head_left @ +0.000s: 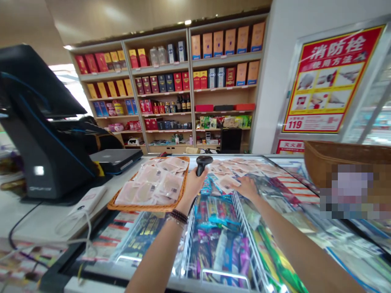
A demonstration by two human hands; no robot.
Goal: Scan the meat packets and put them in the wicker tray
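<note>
My left hand (194, 186) is shut on a black handheld barcode scanner (202, 165), which points up and away from me. It stands just right of a woven wicker tray (147, 208) heaped with flat, clear-wrapped pinkish packets (154, 182). My right hand (247, 188) rests on similar packets (227, 182) spread over the glass top of a chest freezer (276, 211), its fingers on them. Brightly wrapped frozen goods lie under the glass, inside a wire divider (235, 228). Whether my right hand grips a packet is hard to tell.
A black point-of-sale terminal (42, 130) and a grey laptop (114, 158) stand on the white counter (49, 219) to the left. A brown basket (332, 160), partly blurred out, sits at the right. Shelves of boxed liquor (165, 89) stand behind the freezer.
</note>
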